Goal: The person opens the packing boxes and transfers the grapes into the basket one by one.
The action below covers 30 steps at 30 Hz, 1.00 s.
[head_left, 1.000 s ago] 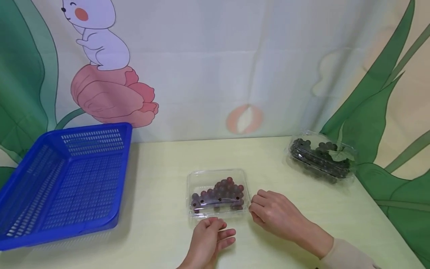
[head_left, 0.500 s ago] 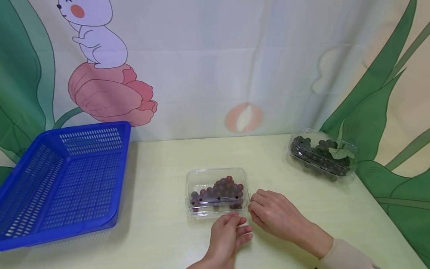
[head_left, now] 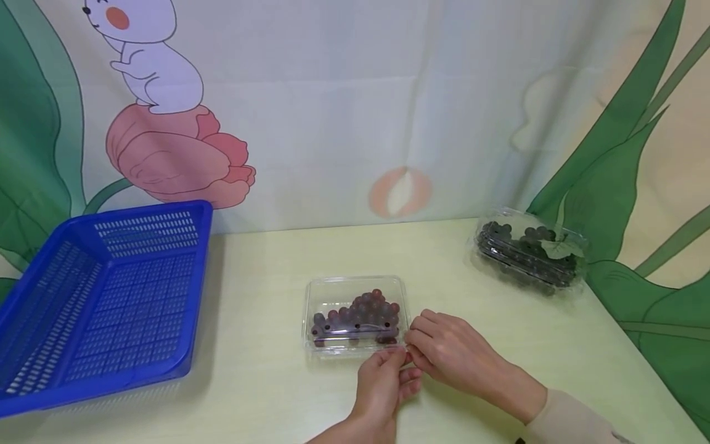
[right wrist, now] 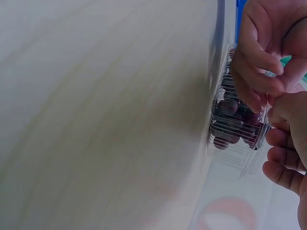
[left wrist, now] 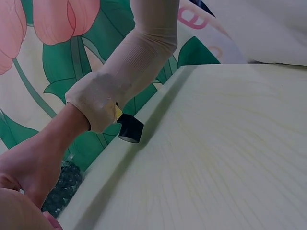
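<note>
A clear plastic clamshell box (head_left: 355, 287) holds a bunch of dark red grapes (head_left: 366, 314) and sits in the middle of the table. At its near right corner, my left hand (head_left: 383, 382) pinches the rim between thumb and forefinger, other fingers loosely bent. My right hand (head_left: 449, 345) grips the same corner from the right side, fingers curled. Both hands (right wrist: 261, 57) meet fingertip to fingertip at the box edge in the right wrist view. The lid lies over the grapes; whether it is latched there I cannot tell.
A blue perforated plastic basket (head_left: 133, 308) stands at the left. At the back right, another clear clamshell box (head_left: 527, 256) holds dark grapes and a green leaf. A printed curtain (head_left: 310, 123) hangs along the table's back edge.
My left hand has slid right along the box's front edge to the near right corner, beside the right hand. The right hand has stayed nearly in place.
</note>
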Motion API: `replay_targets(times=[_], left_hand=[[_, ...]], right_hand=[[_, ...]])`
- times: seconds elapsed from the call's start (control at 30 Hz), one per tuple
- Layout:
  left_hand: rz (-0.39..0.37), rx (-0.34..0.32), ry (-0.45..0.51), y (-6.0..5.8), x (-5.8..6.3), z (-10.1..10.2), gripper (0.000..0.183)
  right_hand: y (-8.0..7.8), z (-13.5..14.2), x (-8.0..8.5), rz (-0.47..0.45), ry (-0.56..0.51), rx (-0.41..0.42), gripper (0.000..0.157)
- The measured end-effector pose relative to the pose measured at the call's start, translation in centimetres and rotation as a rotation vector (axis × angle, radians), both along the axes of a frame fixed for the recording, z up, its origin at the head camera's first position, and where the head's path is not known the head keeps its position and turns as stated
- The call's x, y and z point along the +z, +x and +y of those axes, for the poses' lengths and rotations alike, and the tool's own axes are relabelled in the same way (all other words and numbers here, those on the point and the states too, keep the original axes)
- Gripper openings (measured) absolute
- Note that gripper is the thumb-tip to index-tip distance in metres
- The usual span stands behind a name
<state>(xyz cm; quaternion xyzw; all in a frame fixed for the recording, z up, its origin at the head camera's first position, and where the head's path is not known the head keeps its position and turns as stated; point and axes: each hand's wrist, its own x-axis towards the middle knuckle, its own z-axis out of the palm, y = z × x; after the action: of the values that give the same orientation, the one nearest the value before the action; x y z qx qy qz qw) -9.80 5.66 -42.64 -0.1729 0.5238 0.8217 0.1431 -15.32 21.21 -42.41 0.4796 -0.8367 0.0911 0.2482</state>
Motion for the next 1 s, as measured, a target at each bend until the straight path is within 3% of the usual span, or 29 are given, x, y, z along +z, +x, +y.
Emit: replay_targets(times=[0.33, 0.73, 1.0], left_hand=[[0.006, -0.068, -0.116, -0.04, -0.15, 0.06, 0.029], [-0.01, -0.028, -0.141, -0.01, -0.06, 0.34, 0.019], [-0.024, 0.017, -0.11, 0.07, -0.04, 0.5, 0.011]], right_hand=[[-0.01, -0.11, 0.23, -0.029, 0.005, 0.014, 0.014], [0.39, -0.5, 0.95, 0.055, 0.142, -0.025, 0.019], [0.26, -0.74, 0.7, 0.086, 0.106, 0.002, 0.024]])
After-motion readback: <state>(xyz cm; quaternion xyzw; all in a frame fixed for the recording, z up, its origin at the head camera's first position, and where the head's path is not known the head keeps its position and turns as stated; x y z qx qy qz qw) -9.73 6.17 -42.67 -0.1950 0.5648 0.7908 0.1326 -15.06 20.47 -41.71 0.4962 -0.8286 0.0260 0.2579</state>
